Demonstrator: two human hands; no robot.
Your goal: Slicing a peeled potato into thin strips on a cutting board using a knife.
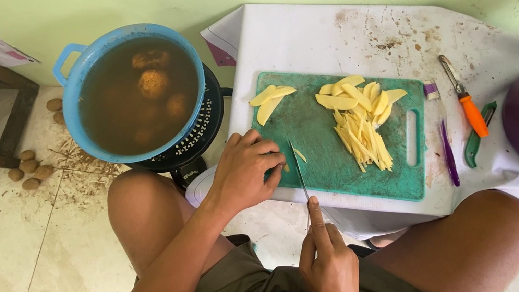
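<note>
Now right hand (331, 265) gripping knife (302, 174), left hand (247, 172) on board (332, 168)

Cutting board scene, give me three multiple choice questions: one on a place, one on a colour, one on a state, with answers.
1. Where is the pile of thin potato strips?
A. on the green cutting board
B. in the blue basin
C. on the floor

2. What colour is the peeler's handle?
A. orange
B. white
C. black

3. What does the right hand hold?
A. nothing
B. a knife
C. a spoon

Answers: 1 A, the strips lie on the board's right half. 2 A, the grip is plainly orange. 3 B, its fingers wrap the handle, blade over the board beside the left hand.
</note>
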